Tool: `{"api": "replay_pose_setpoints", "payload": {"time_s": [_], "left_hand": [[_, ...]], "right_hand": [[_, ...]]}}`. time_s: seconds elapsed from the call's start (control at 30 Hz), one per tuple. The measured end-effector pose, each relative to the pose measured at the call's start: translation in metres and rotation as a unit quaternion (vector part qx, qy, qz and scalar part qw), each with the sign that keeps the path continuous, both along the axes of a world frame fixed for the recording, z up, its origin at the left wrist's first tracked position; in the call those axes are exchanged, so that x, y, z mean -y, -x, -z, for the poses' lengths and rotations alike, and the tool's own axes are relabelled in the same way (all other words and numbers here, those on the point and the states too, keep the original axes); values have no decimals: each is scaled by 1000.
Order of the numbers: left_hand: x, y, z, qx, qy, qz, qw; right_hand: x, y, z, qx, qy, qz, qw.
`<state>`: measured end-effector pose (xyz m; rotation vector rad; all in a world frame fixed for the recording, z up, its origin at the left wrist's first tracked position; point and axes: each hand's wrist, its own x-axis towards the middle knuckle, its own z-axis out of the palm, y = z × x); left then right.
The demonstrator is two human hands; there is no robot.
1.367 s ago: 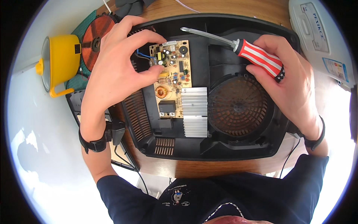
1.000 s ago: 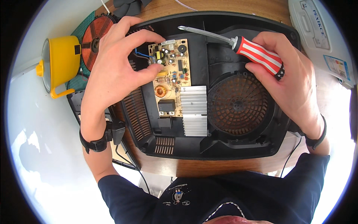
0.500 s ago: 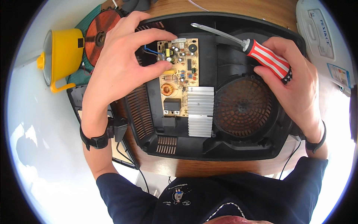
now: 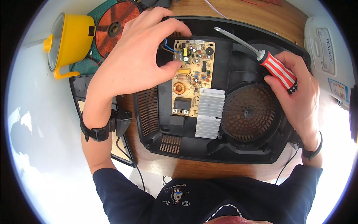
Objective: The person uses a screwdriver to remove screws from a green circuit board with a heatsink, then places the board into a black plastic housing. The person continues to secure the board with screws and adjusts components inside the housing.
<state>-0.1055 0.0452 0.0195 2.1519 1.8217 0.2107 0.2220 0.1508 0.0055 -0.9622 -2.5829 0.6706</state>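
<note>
A tan circuit board with a copper coil, small components and a silver finned heat sink lies in a black plastic housing. My left hand arches over the board's upper left, thumb and index finger spread apart. The thumb tip is at the board's left edge beside a blue wire; the index fingertip is near its top edge. Its other fingers are partly hidden. In my right hand is a screwdriver with a red-and-white striped handle, its shaft pointing up and left over the housing.
A round fan grille forms part of the housing's right side. Upper left, a yellow pot and a copper coil disc rest on a green mat. A white case stands at the right. A dark-framed panel lies lower left.
The view has shifted, so the housing and board appear farther right and slightly lower. Both hands keep nearly the same pose, with the screwdriver still in my right hand.
</note>
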Motion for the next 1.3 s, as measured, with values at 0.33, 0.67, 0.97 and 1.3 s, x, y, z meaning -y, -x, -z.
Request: {"api": "replay_pose_setpoints", "payload": {"time_s": [0.33, 0.67, 0.97, 1.3], "left_hand": [[1, 2, 3, 7, -20, 14, 1000], [-1, 0, 0, -1, -16, 22, 1000], [0, 2, 2, 2, -14, 20, 1000], [-3, 10, -3, 19, -4, 56, 998]], "right_hand": [[2, 2, -2, -4, 8, 7, 1000], [1, 1, -1, 2, -3, 1, 1000], [1, 1, -2, 2, -3, -1, 1000], [1, 1, -2, -4, 2, 0, 1000]]}}
